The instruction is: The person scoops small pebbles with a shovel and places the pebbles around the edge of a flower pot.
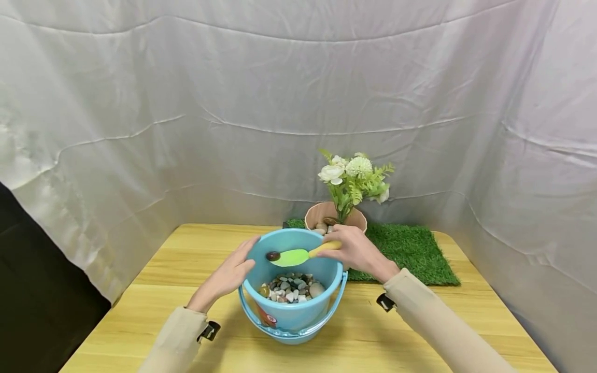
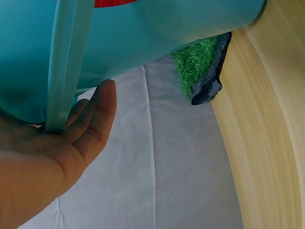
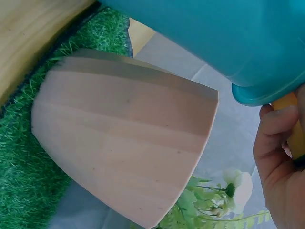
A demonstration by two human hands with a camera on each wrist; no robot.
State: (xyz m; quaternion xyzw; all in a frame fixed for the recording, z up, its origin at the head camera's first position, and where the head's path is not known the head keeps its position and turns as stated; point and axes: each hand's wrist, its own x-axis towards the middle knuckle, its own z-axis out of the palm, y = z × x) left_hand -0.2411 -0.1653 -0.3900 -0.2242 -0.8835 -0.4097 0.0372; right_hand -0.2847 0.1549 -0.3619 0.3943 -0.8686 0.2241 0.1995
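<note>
In the head view a light-blue bucket point(image 1: 298, 311) stands on the table, with mixed pebbles point(image 1: 294, 288) at its bottom. My right hand point(image 1: 354, 248) grips the yellow handle point(image 1: 325, 249) of a small toy shovel over the bucket's right rim. The shovel's green blade point(image 1: 291, 258) reaches across the opening, and a dark brown stone point(image 1: 272, 256) sits at its tip. My left hand point(image 1: 228, 277) rests against the bucket's left rim with its fingers fairly straight. In the left wrist view, the bucket handle point(image 2: 66, 62) passes in front of that hand.
Behind the bucket, a pink flowerpot point(image 1: 313, 213) holds stones and white artificial flowers point(image 1: 358, 168). It stands on a green turf mat point(image 1: 410, 254). The wooden table point(image 1: 186, 259) is backed by a grey curtain point(image 1: 261, 103).
</note>
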